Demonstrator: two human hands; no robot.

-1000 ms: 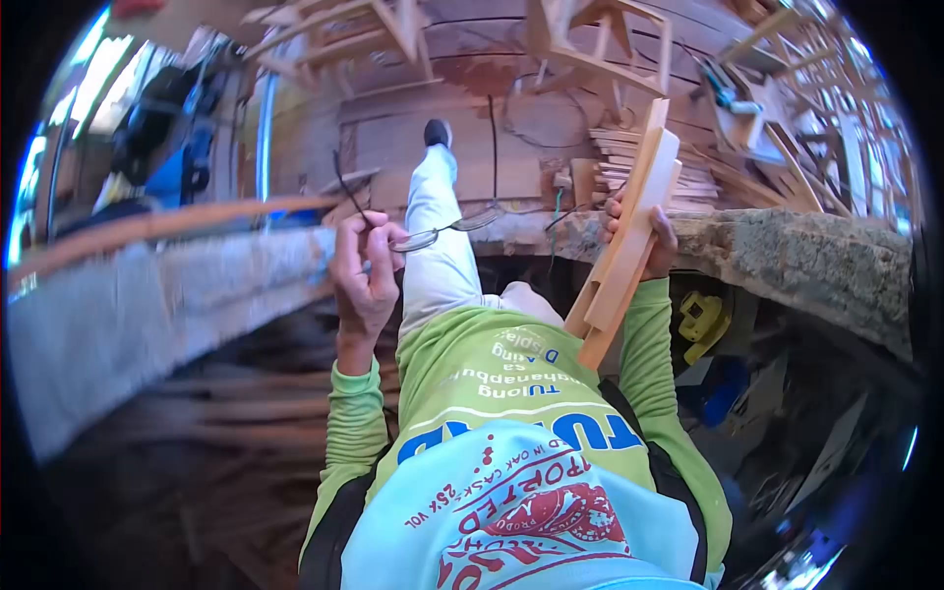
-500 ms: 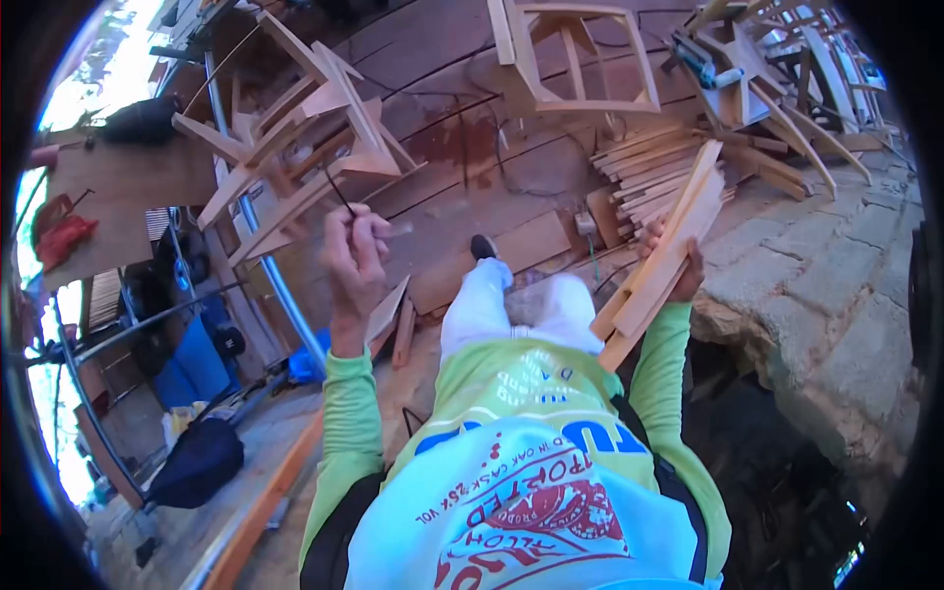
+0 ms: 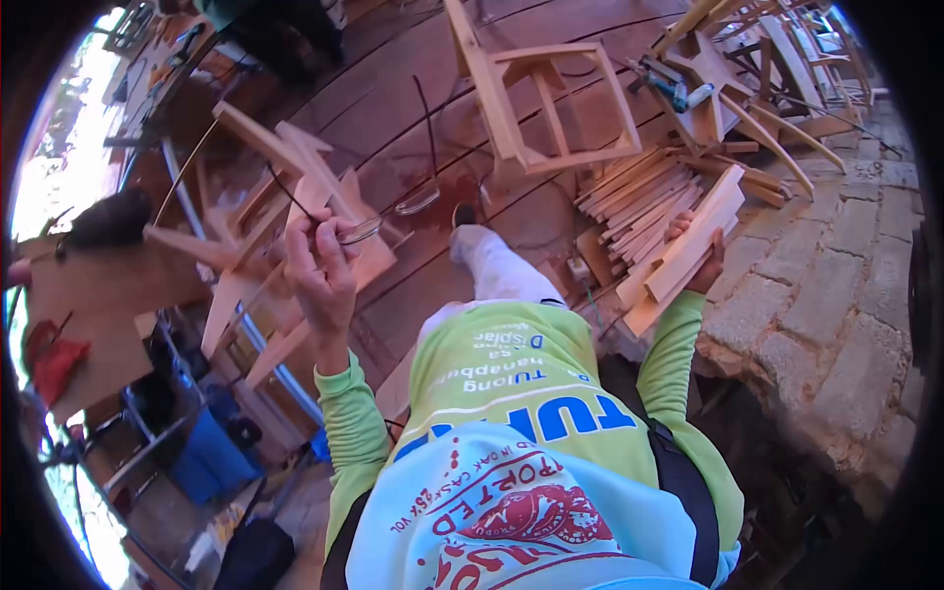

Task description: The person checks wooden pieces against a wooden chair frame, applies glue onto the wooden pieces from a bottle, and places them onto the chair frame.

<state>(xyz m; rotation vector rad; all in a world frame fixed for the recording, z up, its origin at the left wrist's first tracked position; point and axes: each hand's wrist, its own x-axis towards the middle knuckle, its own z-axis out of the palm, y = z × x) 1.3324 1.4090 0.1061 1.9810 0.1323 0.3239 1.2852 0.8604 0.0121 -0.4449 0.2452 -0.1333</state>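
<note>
My left hand (image 3: pixel 323 261) is raised in front of me, its fingers pinched on a pair of eyeglasses (image 3: pixel 360 232). The clear lenses face to the right, and two thin dark temples stick up from them. My right hand (image 3: pixel 706 261) is wrapped round a bundle of short pale wooden pieces (image 3: pixel 688 246), held tilted beside my right hip. A pile of wooden slats (image 3: pixel 639 202) lies on the floor just beyond the bundle. Left of my left hand, and partly behind it, is an unfinished wooden chair frame (image 3: pixel 246 216).
Another chair frame (image 3: pixel 575 108) stands ahead. A nail-gun-like tool (image 3: pixel 678 93) rests on wooden work at the upper right. Stone paving (image 3: pixel 806 256) has a broken edge on my right. A person in dark clothes (image 3: pixel 280 39) is at the upper left. A red cloth (image 3: pixel 54 364) lies on a board.
The eyeglasses have come into clearer view, lenses and both temples showing. My left hand has moved slightly left, and my right hand with the wooden pieces slightly right. My view has shifted forward.
</note>
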